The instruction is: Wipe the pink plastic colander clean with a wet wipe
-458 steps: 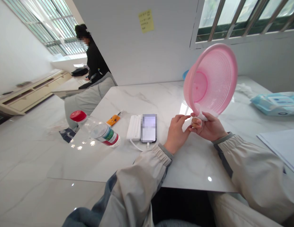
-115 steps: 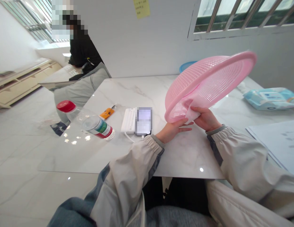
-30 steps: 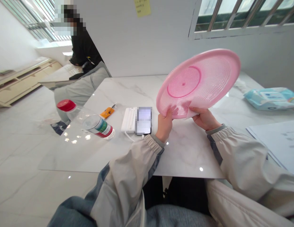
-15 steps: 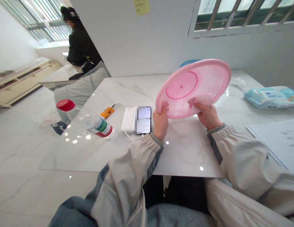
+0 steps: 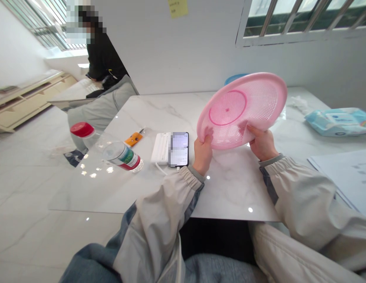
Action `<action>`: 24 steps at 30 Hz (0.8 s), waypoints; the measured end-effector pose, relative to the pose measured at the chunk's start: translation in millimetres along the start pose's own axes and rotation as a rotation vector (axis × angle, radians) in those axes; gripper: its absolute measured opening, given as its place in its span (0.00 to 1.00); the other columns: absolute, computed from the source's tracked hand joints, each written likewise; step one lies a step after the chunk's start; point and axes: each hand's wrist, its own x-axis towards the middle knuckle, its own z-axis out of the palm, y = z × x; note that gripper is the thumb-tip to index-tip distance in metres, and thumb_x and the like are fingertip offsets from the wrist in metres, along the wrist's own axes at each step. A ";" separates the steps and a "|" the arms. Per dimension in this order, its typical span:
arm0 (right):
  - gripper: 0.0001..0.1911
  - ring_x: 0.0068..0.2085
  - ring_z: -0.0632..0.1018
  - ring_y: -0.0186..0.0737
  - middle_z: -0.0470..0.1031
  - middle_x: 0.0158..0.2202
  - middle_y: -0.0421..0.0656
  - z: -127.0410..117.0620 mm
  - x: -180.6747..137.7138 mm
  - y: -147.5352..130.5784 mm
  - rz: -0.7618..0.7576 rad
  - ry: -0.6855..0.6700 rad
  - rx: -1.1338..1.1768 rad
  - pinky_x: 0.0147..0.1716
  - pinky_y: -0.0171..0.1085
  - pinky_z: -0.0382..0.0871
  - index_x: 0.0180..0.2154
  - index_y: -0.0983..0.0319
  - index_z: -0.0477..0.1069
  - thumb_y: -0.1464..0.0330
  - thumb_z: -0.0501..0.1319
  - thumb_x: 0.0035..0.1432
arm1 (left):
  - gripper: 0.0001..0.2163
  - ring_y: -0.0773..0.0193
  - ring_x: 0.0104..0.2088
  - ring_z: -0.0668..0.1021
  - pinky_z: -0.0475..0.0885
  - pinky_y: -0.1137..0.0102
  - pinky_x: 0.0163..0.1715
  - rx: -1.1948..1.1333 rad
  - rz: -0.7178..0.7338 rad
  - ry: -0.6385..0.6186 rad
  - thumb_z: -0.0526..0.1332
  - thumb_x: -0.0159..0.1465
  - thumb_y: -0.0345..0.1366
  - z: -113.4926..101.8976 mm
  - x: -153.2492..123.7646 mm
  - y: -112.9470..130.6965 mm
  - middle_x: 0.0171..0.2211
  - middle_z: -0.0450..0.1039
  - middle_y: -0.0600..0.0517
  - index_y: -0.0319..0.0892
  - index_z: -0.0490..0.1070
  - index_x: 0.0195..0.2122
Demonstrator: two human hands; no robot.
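Note:
A round pink plastic colander with a mesh bottom is held up over the marble-patterned table, tilted so that its inside faces me. My left hand grips the rim at the lower left, thumb on the inner side and fingers behind the mesh. At the lower right, my right hand is closed on the rim in the same way. Fingers of both hands show faintly through the mesh. Behind the colander, mostly hidden, a blue round edge peeks out.
Left of my left hand lie a phone, a white power bank with a cable, and an orange keychain. A red-capped bottle stands near the left edge. Wipes and papers lie right. A person sits beyond.
The colander has shifted slightly to the right, and both hands have moved with it, still gripping the rim. Objects on the table stay where they were.

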 end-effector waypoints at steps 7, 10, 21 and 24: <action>0.13 0.54 0.87 0.46 0.87 0.46 0.43 -5.5 3.6 4.5 0.002 -0.042 -0.021 0.57 0.45 0.86 0.38 0.56 0.82 0.74 0.77 0.51 | 0.12 0.49 0.63 0.82 0.72 0.51 0.71 0.033 -0.034 0.004 0.69 0.70 0.36 -0.1 -3.6 4.5 0.57 0.86 0.44 0.42 0.85 0.53; 0.13 0.56 0.86 0.47 0.87 0.43 0.42 -6.3 4.0 6.1 0.036 -0.076 -0.018 0.58 0.45 0.85 0.34 0.55 0.79 0.74 0.77 0.50 | 0.12 0.47 0.61 0.83 0.74 0.50 0.68 0.040 -0.045 0.011 0.70 0.70 0.39 0.2 -4.1 5.7 0.54 0.87 0.44 0.41 0.86 0.51; 0.13 0.56 0.87 0.47 0.89 0.45 0.41 4.6 -12.1 0.1 0.157 -0.143 -0.022 0.65 0.46 0.81 0.34 0.54 0.81 0.73 0.78 0.48 | 0.18 0.44 0.66 0.81 0.72 0.48 0.70 -0.114 -0.133 -0.005 0.75 0.66 0.45 4.5 -0.2 -1.7 0.57 0.85 0.41 0.41 0.85 0.52; 0.13 0.59 0.86 0.49 0.89 0.45 0.40 9.8 -19.0 -3.9 0.177 -0.199 -0.008 0.69 0.49 0.78 0.36 0.53 0.81 0.73 0.77 0.49 | 0.17 0.45 0.68 0.79 0.71 0.49 0.71 -0.172 -0.123 -0.025 0.75 0.66 0.45 7.2 -2.4 -1.4 0.58 0.84 0.41 0.41 0.84 0.52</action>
